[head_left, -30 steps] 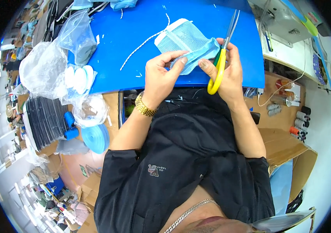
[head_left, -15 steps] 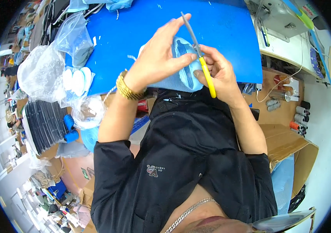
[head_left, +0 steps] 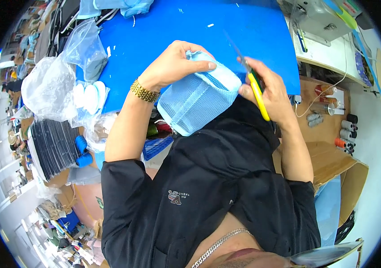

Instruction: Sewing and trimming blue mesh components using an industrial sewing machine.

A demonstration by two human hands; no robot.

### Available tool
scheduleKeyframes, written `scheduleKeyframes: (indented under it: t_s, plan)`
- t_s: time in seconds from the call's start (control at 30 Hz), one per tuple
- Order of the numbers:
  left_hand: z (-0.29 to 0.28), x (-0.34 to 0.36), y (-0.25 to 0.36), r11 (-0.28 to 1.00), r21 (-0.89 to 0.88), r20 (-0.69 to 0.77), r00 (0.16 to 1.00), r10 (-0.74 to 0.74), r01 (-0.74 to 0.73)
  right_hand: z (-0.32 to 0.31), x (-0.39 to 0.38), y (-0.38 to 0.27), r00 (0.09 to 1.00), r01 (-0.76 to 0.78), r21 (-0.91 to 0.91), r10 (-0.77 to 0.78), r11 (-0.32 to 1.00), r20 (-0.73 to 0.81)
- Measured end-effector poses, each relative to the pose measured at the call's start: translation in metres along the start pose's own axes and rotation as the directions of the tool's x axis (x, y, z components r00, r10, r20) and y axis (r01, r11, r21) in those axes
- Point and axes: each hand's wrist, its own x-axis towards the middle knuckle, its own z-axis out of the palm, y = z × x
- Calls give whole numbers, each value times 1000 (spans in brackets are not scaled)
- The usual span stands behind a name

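Observation:
My left hand (head_left: 172, 64) grips the upper edge of a light blue mesh pouch (head_left: 195, 105), its thumb on the near side and the other fingers hidden behind. The pouch's rim gapes toward the right, and its body hangs down against my lap. In my right hand (head_left: 271, 94) is a pair of thread snips (head_left: 258, 96) with yellow grips and a dark blade pointing up and left, blurred by motion. The right thumb is close to the right edge of the pouch; I cannot tell whether they touch.
Under the work lies a blue tabletop (head_left: 154, 31) with white scraps (head_left: 210, 25). At left are clear plastic bags (head_left: 47, 85), white oval pads (head_left: 93, 96) and a dark stack of sheets (head_left: 54, 145). A sewing machine (head_left: 324, 18) stands at upper right, above thread spools (head_left: 346, 134) and a cardboard box (head_left: 329, 167).
The pouch has swung left and down, showing more of its mesh side. My left hand has closed on its edge, and the right hand with the snips has moved right, away from it.

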Motion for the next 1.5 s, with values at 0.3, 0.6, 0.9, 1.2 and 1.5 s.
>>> scheduleKeyframes:
  t_s: [0.3, 0.6, 0.9, 1.2, 1.5]
  plan:
    - [-3, -11, -6, 989, -116, -14, 995, 95, -96, -11, -16, 1, 989, 56, -143, -36, 988, 142]
    - [-1, -11, -7, 983, -167, -40, 997, 70, -76, -6, -10, 11, 982, 168, -126, -155, 978, 107]
    - [-29, -25, 17, 955, 43, -387, 877, 286, -293, -32, 42, 50, 996, -38, -455, -4, 890, -90]
    - [-22, -46, 65, 518, 711, -393, 341, 854, -476, -48, 70, -44, 882, 360, 4, -339, 933, -326]
    - [45, -18, -94, 796, 537, -373, 768, 522, -280, 45, 46, 43, 909, 413, -254, -381, 875, 167]
